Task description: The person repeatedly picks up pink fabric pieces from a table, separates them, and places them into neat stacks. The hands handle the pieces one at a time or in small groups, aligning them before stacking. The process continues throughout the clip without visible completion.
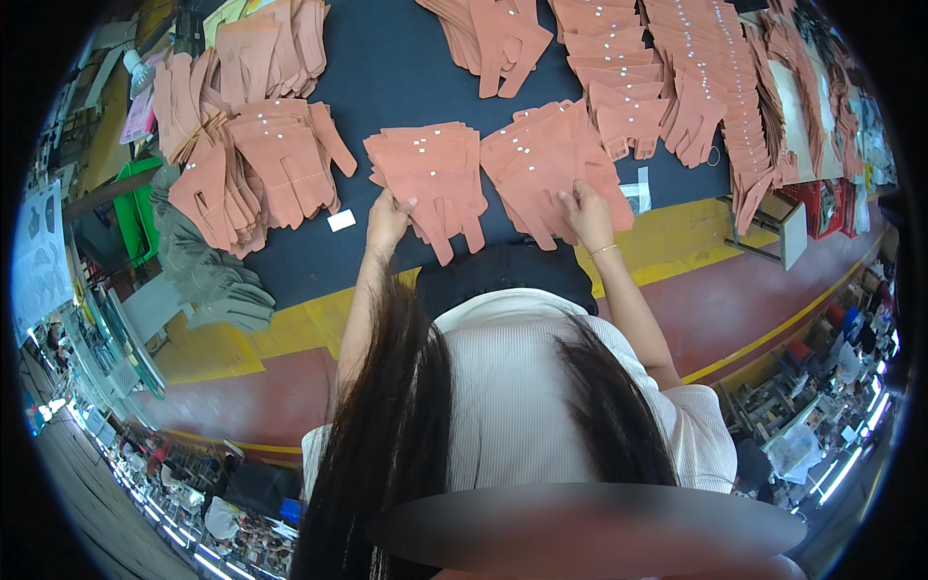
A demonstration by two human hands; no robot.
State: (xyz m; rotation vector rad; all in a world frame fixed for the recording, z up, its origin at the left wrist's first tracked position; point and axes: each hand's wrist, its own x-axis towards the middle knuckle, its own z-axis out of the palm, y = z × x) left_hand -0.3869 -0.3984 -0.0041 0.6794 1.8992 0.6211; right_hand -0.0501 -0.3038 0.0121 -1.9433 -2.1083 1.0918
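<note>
Two fanned stacks of salmon-coloured, glove-shaped cut pieces lie near the table's front edge, with small white stickers on them. My left hand (389, 222) pinches the lower left edge of the left stack (432, 174) between thumb and fingers. At the right stack (530, 159), my right hand (590, 218) has its thumb and fingers closed on the lower right part of the pieces. Finger-like strips of both stacks point toward me. Whether each hand grips one piece or several cannot be made out.
More glove-shaped bundles (280, 159) lie at the left of the dark table (387, 72). Long overlapping rows (691, 77) cover its right side. A white slip (341, 220) and a clear plastic piece (636, 193) lie near the front edge. Grey-green cloth (217, 275) hangs at left.
</note>
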